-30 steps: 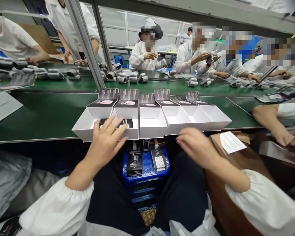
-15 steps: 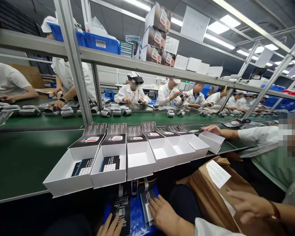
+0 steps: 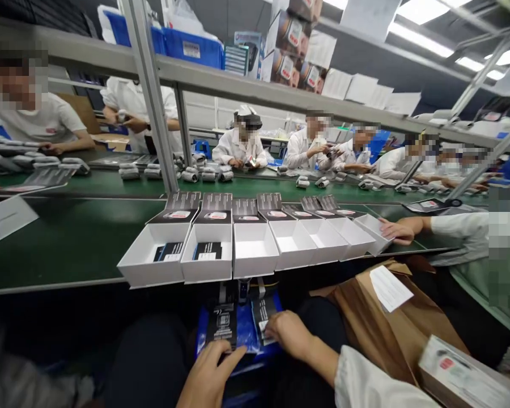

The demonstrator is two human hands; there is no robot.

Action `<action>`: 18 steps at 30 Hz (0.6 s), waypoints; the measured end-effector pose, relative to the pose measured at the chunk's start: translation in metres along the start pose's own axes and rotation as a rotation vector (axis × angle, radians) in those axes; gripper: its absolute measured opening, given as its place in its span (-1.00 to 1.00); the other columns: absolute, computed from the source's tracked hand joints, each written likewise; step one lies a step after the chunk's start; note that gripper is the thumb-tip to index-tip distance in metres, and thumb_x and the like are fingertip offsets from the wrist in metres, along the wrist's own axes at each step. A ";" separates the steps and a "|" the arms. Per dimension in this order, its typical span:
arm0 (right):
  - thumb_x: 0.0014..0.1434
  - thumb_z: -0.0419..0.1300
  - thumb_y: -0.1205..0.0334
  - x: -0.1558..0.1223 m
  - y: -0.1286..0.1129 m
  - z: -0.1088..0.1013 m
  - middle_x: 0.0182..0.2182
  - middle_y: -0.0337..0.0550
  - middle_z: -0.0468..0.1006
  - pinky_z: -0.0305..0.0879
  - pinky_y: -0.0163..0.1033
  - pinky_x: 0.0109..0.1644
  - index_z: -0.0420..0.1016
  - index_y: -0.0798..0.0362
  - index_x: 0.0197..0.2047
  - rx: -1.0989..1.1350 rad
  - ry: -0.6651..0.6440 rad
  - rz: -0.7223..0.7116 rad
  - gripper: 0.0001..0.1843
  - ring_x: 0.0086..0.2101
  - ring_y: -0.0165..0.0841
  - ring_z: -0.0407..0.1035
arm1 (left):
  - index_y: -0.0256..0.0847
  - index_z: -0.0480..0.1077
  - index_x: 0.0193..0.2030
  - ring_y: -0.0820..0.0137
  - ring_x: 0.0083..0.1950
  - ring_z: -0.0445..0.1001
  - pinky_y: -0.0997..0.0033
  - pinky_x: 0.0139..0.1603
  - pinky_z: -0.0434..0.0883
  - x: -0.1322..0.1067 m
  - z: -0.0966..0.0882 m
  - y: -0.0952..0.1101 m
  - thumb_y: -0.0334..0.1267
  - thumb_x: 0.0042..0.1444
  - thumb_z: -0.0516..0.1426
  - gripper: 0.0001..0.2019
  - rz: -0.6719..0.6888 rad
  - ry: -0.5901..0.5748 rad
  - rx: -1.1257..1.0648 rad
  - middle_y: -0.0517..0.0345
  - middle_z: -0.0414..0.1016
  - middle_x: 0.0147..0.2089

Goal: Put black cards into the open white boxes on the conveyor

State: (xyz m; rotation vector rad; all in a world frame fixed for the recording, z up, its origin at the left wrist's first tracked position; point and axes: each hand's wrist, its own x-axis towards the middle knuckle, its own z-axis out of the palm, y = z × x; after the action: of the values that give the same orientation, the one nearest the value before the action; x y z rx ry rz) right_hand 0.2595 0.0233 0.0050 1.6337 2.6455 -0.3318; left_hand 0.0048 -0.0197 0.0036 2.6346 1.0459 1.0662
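Both hands are working low, under the edge of the green belt (image 3: 68, 243), over a blue crate (image 3: 247, 335) between the knees.

The left hand (image 3: 210, 377) is lying with fingers straight and close together. Its tips are resting on the left stack of booklets (image 3: 223, 326), and nothing is pinched. The right hand (image 3: 289, 334) is curling over the right stack of booklets (image 3: 263, 313) with its fingertips on the top sheet. I cannot tell whether it is gripping a sheet. Both stacks are sitting on the crate top, side by side and slightly apart.

Judgement on doing this well:
- Each fingertip should be sliding only the top booklet off its stack, with the thumb coming under the freed edge.
- The rest of the stack should be staying square on the crate.
- Looking down would help, since the view is pointing mostly at the belt.

Counts:
- Booklet stacks on the crate: two.
- White boxes (image 3: 255, 252) standing open in a row at the belt's near edge: six are clear. A seventh may be sitting at the squeezed far right end, where a co-worker's hand (image 3: 393, 231) is touching the row.
- Boxes holding a booklet: two, the leftmost pair (image 3: 166, 252) (image 3: 207, 251). The others are showing bare white floors.
- Brown carton (image 3: 386, 328) at the right: one, with one paper slip (image 3: 390, 288) on it.
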 end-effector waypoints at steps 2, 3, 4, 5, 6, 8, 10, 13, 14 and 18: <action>0.41 -0.01 0.27 -0.011 -0.013 -0.022 -0.34 -0.16 0.59 0.21 -0.35 -0.25 0.50 0.06 -0.29 0.076 0.062 0.036 -0.69 -0.30 -0.36 0.48 | -0.02 0.31 0.24 0.42 -0.18 0.53 0.49 -0.18 0.51 0.008 -0.002 0.013 -0.53 0.26 -0.12 -0.49 0.011 -0.042 -0.076 0.09 0.52 -0.16; 0.44 -0.05 0.25 -0.018 -0.023 -0.033 -0.35 -0.18 0.59 0.20 -0.36 -0.27 0.49 0.05 -0.27 0.129 0.094 0.047 -0.67 -0.32 -0.38 0.48 | -0.05 0.29 0.25 0.42 -0.19 0.52 0.48 -0.19 0.52 0.013 -0.003 0.019 -0.52 0.27 -0.10 -0.52 0.007 -0.046 -0.120 0.10 0.53 -0.16; 0.45 -0.06 0.22 -0.026 -0.033 -0.044 -0.37 -0.20 0.58 0.19 -0.36 -0.30 0.47 0.04 -0.28 0.187 0.116 0.040 -0.67 -0.36 -0.39 0.47 | -0.08 0.29 0.23 0.41 -0.19 0.52 0.46 -0.18 0.52 0.019 -0.004 0.024 -0.51 0.28 -0.08 -0.55 -0.004 -0.033 -0.161 0.10 0.53 -0.16; 0.45 -0.04 0.20 -0.034 -0.043 -0.055 -0.39 -0.22 0.57 0.19 -0.37 -0.33 0.45 0.03 -0.28 0.247 0.125 0.020 -0.68 -0.38 -0.39 0.47 | -0.09 0.30 0.20 0.41 -0.17 0.53 0.45 -0.16 0.52 0.026 -0.006 0.029 -0.49 0.29 -0.06 -0.60 -0.017 -0.006 -0.196 0.10 0.54 -0.15; 0.44 -0.02 0.19 -0.042 -0.053 -0.064 -0.38 -0.23 0.57 0.20 -0.38 -0.34 0.44 0.02 -0.27 0.299 0.124 -0.010 -0.71 -0.39 -0.39 0.47 | -0.10 0.31 0.16 0.40 -0.16 0.53 0.44 -0.14 0.53 0.033 -0.010 0.033 -0.47 0.30 -0.03 -0.65 -0.036 0.034 -0.220 0.10 0.54 -0.15; 0.42 0.00 0.21 -0.053 -0.067 -0.083 -0.33 -0.23 0.59 0.26 -0.38 -0.33 0.44 0.00 -0.19 0.350 0.135 -0.089 -0.79 -0.37 -0.38 0.49 | -0.10 0.33 0.08 0.42 -0.20 0.54 0.44 -0.16 0.54 0.048 -0.018 0.041 -0.41 0.31 0.02 -0.74 -0.087 0.154 -0.231 0.14 0.54 -0.18; 0.41 -0.02 0.29 -0.054 -0.069 -0.104 -0.28 -0.21 0.61 0.33 -0.37 -0.27 0.45 0.00 -0.08 0.322 0.238 -0.181 -0.79 -0.32 -0.37 0.51 | -0.10 0.33 0.07 0.42 -0.23 0.54 0.44 -0.20 0.55 0.060 -0.028 0.043 -0.33 0.29 0.08 -0.77 -0.143 0.305 -0.208 0.14 0.52 -0.16; 0.39 -0.08 0.39 -0.030 -0.050 -0.143 -0.14 -0.09 0.61 0.39 -0.29 -0.10 0.45 0.04 0.05 0.126 0.613 -0.263 -0.67 -0.18 -0.33 0.51 | -0.13 0.30 0.12 0.34 -0.05 0.53 0.34 -0.09 0.56 0.067 -0.039 0.033 -0.27 0.25 0.15 -0.69 -0.237 0.495 -0.167 0.01 0.47 0.01; 0.39 -0.08 0.40 -0.018 -0.041 -0.156 -0.10 -0.05 0.60 0.38 -0.25 -0.04 0.44 0.05 0.08 0.049 0.735 -0.239 -0.65 -0.13 -0.31 0.50 | -0.14 0.30 0.12 0.31 0.02 0.51 0.28 -0.03 0.55 0.066 -0.039 0.025 -0.27 0.25 0.14 -0.70 -0.269 0.506 -0.143 -0.02 0.46 0.05; 0.42 -0.04 0.34 0.024 -0.007 -0.175 -0.08 0.03 0.59 0.34 -0.07 0.03 0.47 0.10 0.06 -0.166 0.836 -0.201 -0.70 -0.08 -0.22 0.46 | -0.19 0.32 0.19 0.14 0.27 0.37 0.01 0.20 0.44 0.043 -0.018 -0.014 -0.38 0.24 0.04 -0.63 -0.330 0.086 0.005 -0.08 0.45 0.17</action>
State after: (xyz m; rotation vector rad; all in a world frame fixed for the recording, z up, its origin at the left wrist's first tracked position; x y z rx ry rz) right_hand 0.2600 0.0741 0.1739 1.7091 3.2701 0.7205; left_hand 0.0069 0.0158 0.0370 2.3236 1.4390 1.1059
